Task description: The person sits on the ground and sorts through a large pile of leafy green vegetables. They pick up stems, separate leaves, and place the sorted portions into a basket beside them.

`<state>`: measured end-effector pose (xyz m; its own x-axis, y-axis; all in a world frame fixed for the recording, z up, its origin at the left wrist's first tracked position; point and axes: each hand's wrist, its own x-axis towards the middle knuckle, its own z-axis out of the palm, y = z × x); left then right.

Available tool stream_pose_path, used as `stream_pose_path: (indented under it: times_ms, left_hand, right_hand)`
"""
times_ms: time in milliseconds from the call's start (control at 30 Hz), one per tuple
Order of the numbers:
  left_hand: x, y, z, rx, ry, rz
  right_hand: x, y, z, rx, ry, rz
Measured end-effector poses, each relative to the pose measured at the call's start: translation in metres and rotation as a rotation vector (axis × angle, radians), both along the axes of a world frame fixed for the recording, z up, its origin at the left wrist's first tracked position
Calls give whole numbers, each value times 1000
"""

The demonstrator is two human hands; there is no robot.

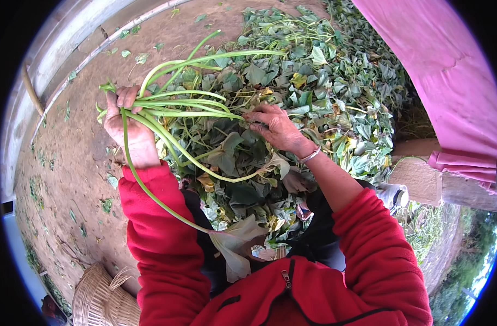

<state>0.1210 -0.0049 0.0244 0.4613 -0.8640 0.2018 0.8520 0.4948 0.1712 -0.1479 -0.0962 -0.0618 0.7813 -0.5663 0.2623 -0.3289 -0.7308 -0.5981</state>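
Observation:
My left hand [128,116] is closed around a loose bunch of long green leaf stalks [183,104]. Most of them fan out to the right; two bend down and still carry limp leaves, one of which, a pale wilted leaf [236,244], hangs over my lap. At the tip of one stalk are the thumb and fingers of my right hand [275,126], which seem to pinch its end. Below and beyond both hands spreads a heap of wilted green leaves [260,77], some yellowed, reaching down between my legs.
Scattered leaf bits lie on the bare earth floor [81,163] to the left. A woven basket [103,299] stands at the lower left. Pink cloth [444,69] hangs at the upper right, above a block [415,179]. Beside my right arm is a clear plastic bottle [393,195] with a white cap.

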Motion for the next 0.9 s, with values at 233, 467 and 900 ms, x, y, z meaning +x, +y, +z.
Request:
stream_pose_path:
  times_ms: [233, 467, 900]
  left_hand:
    - [3, 6, 1, -8, 1, 41]
    - [8, 12, 2, -2, 28, 74]
    - [17, 15, 2, 0, 21, 107]
  right_hand:
    - [0, 0, -4, 11, 82, -5]
    - [-3, -2, 3, 29, -53, -140]
    - [-37, -34, 56, 123, -192, -287]
